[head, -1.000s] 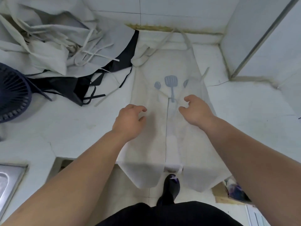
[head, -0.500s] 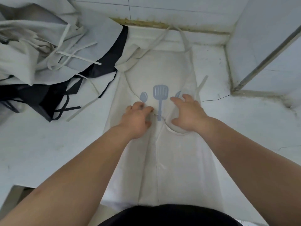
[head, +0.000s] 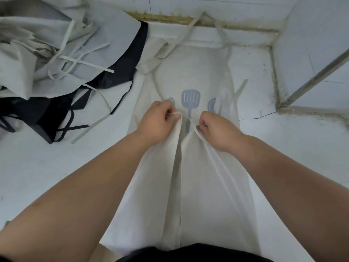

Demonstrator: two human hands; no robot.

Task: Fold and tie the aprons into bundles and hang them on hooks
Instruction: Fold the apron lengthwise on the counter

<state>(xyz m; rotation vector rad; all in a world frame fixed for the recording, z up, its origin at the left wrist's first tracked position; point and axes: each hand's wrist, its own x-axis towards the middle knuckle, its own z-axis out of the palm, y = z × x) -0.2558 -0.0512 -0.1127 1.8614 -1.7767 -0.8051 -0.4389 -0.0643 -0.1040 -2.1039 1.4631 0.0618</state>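
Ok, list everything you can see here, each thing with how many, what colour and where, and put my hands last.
spread apron: one, off-white, flat in the middle of the counter, both sides folded inward
utensil print: three shapes, blue-grey, on the spread apron just beyond the hands
apron pile: several, exact count unclear, pale grey-white, far left
black apron: at least one, black, under that pile
counter: one, white, beneath everything
metal-edged panel: one, white with a metal strip, far right
left hand: one, bare, pinches the spread apron's left folded edge
right hand: one, bare, pinches its right folded edge
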